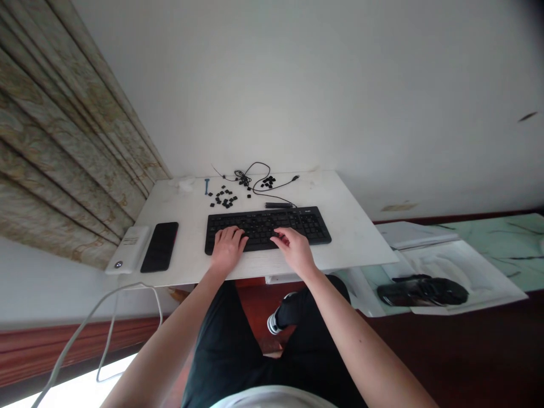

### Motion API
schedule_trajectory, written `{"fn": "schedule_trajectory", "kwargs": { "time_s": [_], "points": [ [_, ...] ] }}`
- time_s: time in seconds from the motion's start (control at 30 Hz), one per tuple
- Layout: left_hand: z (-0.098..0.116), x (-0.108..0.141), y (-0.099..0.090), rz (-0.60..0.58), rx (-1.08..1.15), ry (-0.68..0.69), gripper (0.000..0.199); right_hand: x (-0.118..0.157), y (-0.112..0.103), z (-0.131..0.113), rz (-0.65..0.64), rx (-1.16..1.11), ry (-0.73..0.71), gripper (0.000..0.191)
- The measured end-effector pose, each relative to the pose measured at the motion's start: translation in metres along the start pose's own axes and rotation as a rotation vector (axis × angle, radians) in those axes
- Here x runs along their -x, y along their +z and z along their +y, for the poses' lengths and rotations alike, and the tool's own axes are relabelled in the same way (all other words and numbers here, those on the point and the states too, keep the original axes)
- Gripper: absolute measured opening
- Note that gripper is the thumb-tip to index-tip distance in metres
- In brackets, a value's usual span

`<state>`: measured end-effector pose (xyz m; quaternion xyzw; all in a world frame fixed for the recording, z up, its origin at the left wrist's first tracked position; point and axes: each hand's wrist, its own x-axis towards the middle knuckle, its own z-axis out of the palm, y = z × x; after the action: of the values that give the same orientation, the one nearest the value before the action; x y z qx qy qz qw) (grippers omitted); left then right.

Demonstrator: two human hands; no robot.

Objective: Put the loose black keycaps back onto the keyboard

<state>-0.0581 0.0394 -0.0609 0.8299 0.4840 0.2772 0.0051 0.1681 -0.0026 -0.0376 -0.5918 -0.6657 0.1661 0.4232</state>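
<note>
A black keyboard lies near the front edge of the white table. My left hand rests on its left part, palm down, fingers stretched over the keys and thumb apart. Over the middle right of the keyboard, my right hand has thumb and forefinger pinched together at the keys. A tiny dark piece, seemingly a keycap, shows between those fingertips. Behind the keyboard lie several loose black keycaps, with a second small heap of keycaps farther right. The keys beneath both hands are partly hidden.
A coiled black cable and a small blue tool lie at the back of the table. To the left are a black phone and a white box. A black object sits on packaging at right.
</note>
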Motion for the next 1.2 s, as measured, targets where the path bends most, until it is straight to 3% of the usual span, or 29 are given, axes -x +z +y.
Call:
{"fn": "schedule_trajectory", "kwargs": {
  "time_s": [0.4,0.5,0.63,0.73,0.8,0.87,1.03,1.2],
  "points": [
    [0.005,-0.002,-0.002,-0.026,-0.104,0.056,0.026,-0.004,0.002,0.007,0.005,0.022,-0.028,0.023],
    [0.003,-0.001,-0.003,-0.022,-0.111,0.064,0.026,-0.004,-0.011,0.018,0.0,0.061,-0.013,0.023],
    [0.005,-0.003,-0.002,-0.03,-0.118,0.094,0.026,-0.013,-0.046,0.048,0.007,0.085,0.09,0.023],
    [0.02,-0.008,0.006,-0.05,-0.107,0.157,0.026,-0.03,-0.075,0.073,0.075,-0.038,0.356,0.027],
    [0.038,-0.014,0.014,-0.073,-0.082,0.22,0.026,-0.043,-0.09,0.086,0.058,-0.173,0.539,0.031],
    [0.061,-0.022,0.025,-0.098,-0.053,0.282,0.027,-0.054,-0.1,0.095,0.01,-0.298,0.625,0.033],
    [0.105,-0.039,0.049,-0.149,0.015,0.342,0.03,-0.069,-0.111,0.107,-0.117,-0.397,0.662,0.027],
    [0.108,-0.042,0.059,-0.154,0.081,0.32,0.037,-0.079,-0.12,0.118,-0.308,-0.223,0.57,0.027]
  ]
}}
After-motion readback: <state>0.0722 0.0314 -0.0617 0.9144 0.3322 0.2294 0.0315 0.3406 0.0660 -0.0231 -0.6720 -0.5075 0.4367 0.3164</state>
